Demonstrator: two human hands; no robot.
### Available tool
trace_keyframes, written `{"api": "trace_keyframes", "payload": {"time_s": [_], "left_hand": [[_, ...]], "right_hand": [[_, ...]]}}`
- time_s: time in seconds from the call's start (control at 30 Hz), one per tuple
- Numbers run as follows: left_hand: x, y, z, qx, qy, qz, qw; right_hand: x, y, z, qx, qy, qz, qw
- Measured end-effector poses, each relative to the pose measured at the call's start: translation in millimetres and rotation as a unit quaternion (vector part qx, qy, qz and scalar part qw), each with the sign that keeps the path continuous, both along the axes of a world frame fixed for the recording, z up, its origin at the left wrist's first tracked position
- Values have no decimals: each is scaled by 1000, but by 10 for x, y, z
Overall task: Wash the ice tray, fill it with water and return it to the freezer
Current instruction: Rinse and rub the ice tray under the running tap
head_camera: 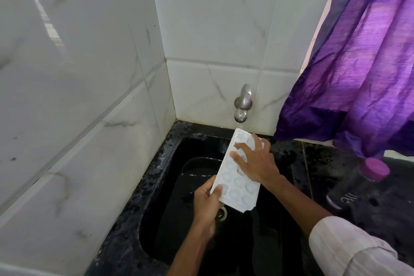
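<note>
A white ice tray (233, 182) with heart-shaped cells is held tilted over the black sink (170, 186), its far end right below the steel tap (243, 103). A thin stream of water falls from the tap onto that far end. My left hand (207, 203) grips the tray's near left corner, thumb on top. My right hand (255, 161) lies spread on the tray's upper face, fingers pressing into the cells near the far end.
White marble-look tiles close in the corner at left and behind the tap. A purple curtain (358, 63) hangs at the right. A dark bottle with a pink cap (358, 184) lies on the black speckled counter (318, 163) right of the sink. The drain (223, 213) sits below the tray.
</note>
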State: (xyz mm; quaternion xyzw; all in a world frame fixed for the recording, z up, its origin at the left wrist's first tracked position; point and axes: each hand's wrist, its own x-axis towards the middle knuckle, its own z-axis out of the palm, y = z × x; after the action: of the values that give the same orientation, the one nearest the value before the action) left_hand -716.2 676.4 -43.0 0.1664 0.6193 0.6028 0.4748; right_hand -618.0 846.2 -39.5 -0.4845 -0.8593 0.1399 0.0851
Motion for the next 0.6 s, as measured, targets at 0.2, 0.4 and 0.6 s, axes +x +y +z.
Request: {"api": "trace_keyframes", "payload": {"time_s": [0.2, 0.4, 0.6], "left_hand": [[-236, -155, -123, -25, 147, 23, 989], [-662, -425, -69, -27, 475, 22, 879], [-969, -586, -141, -47, 694, -71, 715]], "right_hand": [[16, -76, -124, -151, 199, -9, 968], [105, -228, -399, -179, 238, -60, 953], [152, -273, -522, -189, 244, -94, 946]]}}
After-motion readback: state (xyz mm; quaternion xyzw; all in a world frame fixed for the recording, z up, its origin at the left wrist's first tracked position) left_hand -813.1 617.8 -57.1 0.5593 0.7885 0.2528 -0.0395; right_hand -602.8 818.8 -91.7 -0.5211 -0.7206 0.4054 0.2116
